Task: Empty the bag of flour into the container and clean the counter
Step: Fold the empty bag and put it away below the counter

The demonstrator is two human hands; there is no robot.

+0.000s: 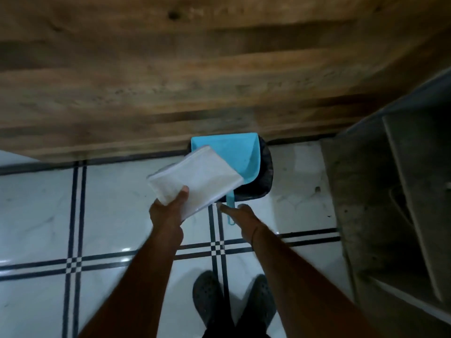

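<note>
My left hand (168, 211) grips a flat, clear plastic zip bag (195, 179) by its near corner, holding it out over the floor. The bag looks nearly empty, with a thin whitish film inside. Its far end overlaps a light blue dustpan (236, 152) that lies across the top of a dark bin (266, 167). My right hand (240, 215) hovers beside the dustpan's handle (230, 208), fingers extended toward it and holding nothing. No container or flour pile is in view.
A wooden cabinet front (170, 81) fills the upper half, with the bin against its base. White floor tiles (122, 203) with dark double lines lie below. A grey concrete shelf unit (390, 191) stands at the right. My two dark shoes (234, 296) are at the bottom.
</note>
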